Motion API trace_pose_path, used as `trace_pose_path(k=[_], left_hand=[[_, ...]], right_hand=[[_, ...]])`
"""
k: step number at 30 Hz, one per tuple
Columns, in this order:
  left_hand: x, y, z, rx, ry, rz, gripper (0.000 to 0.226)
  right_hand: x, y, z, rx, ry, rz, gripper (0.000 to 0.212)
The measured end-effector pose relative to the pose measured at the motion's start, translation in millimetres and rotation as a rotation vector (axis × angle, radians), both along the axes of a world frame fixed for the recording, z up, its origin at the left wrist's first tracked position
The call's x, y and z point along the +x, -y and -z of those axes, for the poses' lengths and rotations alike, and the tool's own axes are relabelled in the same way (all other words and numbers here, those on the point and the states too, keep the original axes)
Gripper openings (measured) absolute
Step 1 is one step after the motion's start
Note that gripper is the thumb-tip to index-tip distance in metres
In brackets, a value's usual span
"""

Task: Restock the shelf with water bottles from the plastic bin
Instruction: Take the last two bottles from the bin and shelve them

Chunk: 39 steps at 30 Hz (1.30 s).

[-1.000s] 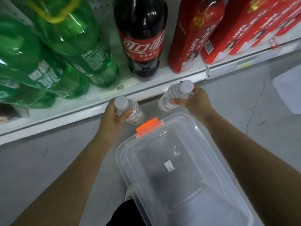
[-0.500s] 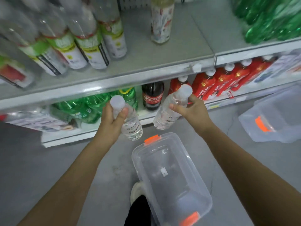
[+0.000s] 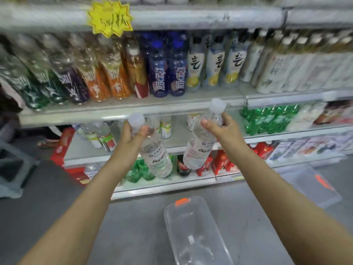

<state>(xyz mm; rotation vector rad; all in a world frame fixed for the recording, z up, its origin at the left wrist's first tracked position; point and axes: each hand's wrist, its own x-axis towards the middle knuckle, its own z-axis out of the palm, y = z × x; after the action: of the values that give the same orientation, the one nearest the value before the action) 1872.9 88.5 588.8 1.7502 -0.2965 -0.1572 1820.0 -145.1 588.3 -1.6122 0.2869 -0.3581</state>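
The left hand grips a clear, ribbed plastic water bottle by its neck, white cap toward 11 o'clock. The right hand grips a second bottle, cap toward 1 o'clock. Both are held before the grey shelf. The transparent bin lies at 6 o'clock.

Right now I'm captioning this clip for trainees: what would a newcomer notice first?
Centre frame, before the shelves, the left grip holds the left water bottle and the right grip the right water bottle. A yellow starburst tag glares top left; the clear bin sits on the floor below.
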Motion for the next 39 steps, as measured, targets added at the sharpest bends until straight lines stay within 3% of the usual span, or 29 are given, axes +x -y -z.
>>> trace_pose_path(k=[3,5,9,10,13,14,16,18,19,22,27,30,31,35,37,39], left_hand=[[-20,-20,-66,-0.054,0.055,0.039,0.012],[-35,-32,-110,-0.101,0.112,0.060,0.015],[-71,-62,-186,-0.180,0.189,0.086,0.016],[-81,-69,-205,-0.193,0.207,0.091,0.013],[-106,-89,-258,-0.227,0.264,0.109,0.010],[-113,-93,-275,-0.234,0.277,0.125,0.014],[-121,-100,-306,-0.256,0.301,0.120,0.025],[-123,-105,-333,-0.293,0.318,0.105,0.011],[-125,-104,-346,-0.323,0.324,0.108,0.002],[-128,-99,-383,-0.367,0.378,0.119,0.017],[-109,-75,-427,-0.349,0.491,0.112,0.014],[-93,-50,-448,-0.369,0.530,0.060,0.017],[-87,-42,-453,-0.363,0.542,0.048,0.018],[-62,-16,-474,-0.314,0.632,-0.012,0.018],[-50,-7,-484,-0.288,0.680,-0.050,0.023],[-35,2,-493,-0.292,0.674,-0.055,0.027]], right_hand=[[-27,-27,-63,-0.008,0.068,0.011,0.023],[-45,-46,-99,0.011,0.109,0.041,0.027],[-85,-94,-165,0.000,0.108,0.069,0.087],[-93,-102,-181,0.000,0.099,0.064,0.085],[-115,-125,-231,0.016,0.148,0.048,0.020],[-121,-131,-245,0.005,0.166,0.049,0.011],[-128,-140,-276,-0.013,0.199,0.042,0.028],[-131,-146,-307,-0.040,0.259,0.042,0.071],[-131,-146,-320,-0.064,0.278,0.044,0.081],[-125,-136,-356,-0.152,0.338,0.053,0.079],[-98,-106,-402,-0.192,0.412,0.065,0.073],[-73,-81,-425,-0.169,0.435,0.032,0.092],[-64,-70,-432,-0.176,0.441,0.006,0.084],[-37,-35,-455,-0.219,0.504,-0.073,0.020],[-24,-26,-464,-0.222,0.521,-0.071,0.027],[-6,-24,-474,-0.210,0.566,-0.076,0.056]])
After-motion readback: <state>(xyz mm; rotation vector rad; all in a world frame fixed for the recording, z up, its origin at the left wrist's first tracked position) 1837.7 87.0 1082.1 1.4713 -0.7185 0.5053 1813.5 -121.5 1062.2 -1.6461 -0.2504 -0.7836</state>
